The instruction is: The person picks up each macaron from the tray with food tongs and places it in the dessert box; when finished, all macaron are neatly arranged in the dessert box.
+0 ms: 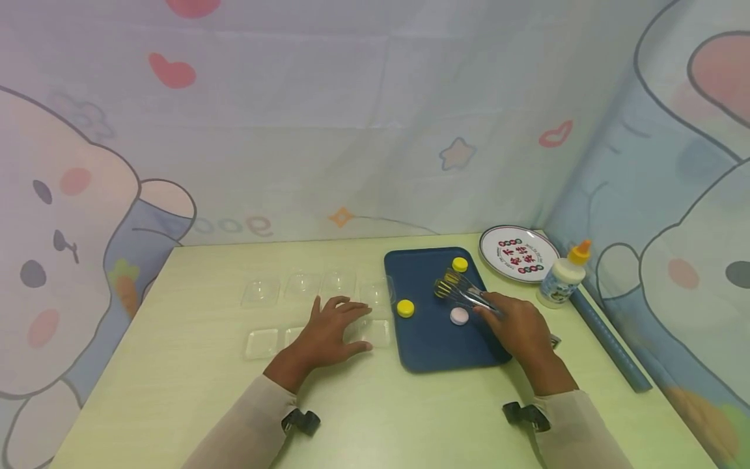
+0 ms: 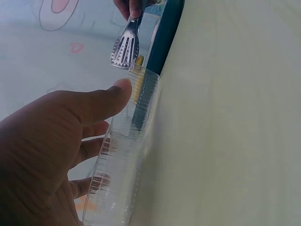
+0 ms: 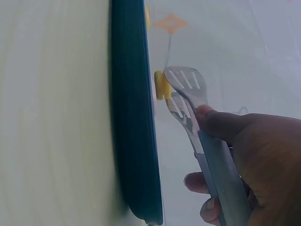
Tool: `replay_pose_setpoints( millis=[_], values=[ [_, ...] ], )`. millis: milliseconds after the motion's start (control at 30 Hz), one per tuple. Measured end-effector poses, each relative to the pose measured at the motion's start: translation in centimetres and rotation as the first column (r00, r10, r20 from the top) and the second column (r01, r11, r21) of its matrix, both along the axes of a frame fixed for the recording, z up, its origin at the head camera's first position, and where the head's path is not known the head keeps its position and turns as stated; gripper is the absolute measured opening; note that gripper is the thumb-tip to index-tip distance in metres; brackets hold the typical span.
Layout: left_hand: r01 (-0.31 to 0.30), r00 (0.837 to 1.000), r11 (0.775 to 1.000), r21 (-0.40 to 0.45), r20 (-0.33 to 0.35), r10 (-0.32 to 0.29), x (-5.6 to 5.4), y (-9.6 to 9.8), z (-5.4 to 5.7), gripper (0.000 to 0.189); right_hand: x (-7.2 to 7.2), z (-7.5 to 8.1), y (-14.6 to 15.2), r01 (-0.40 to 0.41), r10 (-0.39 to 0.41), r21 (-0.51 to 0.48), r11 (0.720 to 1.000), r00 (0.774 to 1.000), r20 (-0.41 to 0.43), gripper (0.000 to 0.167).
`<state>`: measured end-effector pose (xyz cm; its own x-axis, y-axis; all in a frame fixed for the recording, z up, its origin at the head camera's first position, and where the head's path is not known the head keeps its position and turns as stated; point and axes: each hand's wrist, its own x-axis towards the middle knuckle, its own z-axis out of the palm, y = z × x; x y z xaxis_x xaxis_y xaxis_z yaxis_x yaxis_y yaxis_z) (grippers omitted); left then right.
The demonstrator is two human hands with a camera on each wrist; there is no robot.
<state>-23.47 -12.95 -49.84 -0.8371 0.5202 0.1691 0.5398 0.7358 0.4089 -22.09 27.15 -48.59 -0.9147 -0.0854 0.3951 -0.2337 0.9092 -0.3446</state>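
My right hand (image 1: pixel 521 329) grips metal food tongs (image 3: pixel 207 155) with slotted heads and grey handles. At the tongs' tips, over the blue tray (image 1: pixel 433 348), is a yellow macaron-like round (image 3: pixel 162 85), overlapped by the slotted heads. On the tray lie another yellow round (image 1: pixel 405 309), a pale pink one (image 1: pixel 459 316) and a yellow one near the back. My left hand (image 1: pixel 331 335) is spread over a clear plastic compartment box (image 2: pixel 115 165). In the left wrist view its thumb overlaps the near rim and its other fingers show through the plastic.
A white plate (image 1: pixel 518 255) with red lettering stands behind the tray on the right. Beside it are a white bottle with an orange nozzle (image 1: pixel 564 277) and a long blue roll (image 1: pixel 612 342) along the table's right edge. Patterned cloth (image 1: pixel 293 143) hangs behind the table.
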Motion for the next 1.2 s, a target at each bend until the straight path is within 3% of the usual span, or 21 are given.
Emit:
replay_pose_setpoints(
  millis=[567, 800, 1200],
  values=[
    [-0.006, 1.0, 1.0, 0.011, 0.018, 0.006, 0.1, -0.2, 0.0, 0.071, 0.8, 0.0, -1.1, -0.077, 0.076, 0.002, 0.997, 0.987, -0.139, 0.04],
    [-0.001, 1.0, 1.0, 0.019, 0.012, 0.001, 0.0, -0.2, -0.2, 0.07, 1.4, 0.2, -2.4, -0.175, 0.175, 0.025, 0.984, 0.945, -0.278, 0.039],
    [0.008, 1.0, 1.0, 0.028, -0.014, -0.007, -0.1, -0.2, 0.0, 0.071, 1.6, 0.5, -5.3, -0.327, 0.347, 0.117, 0.938, 0.885, -0.311, 0.047]
  ],
)
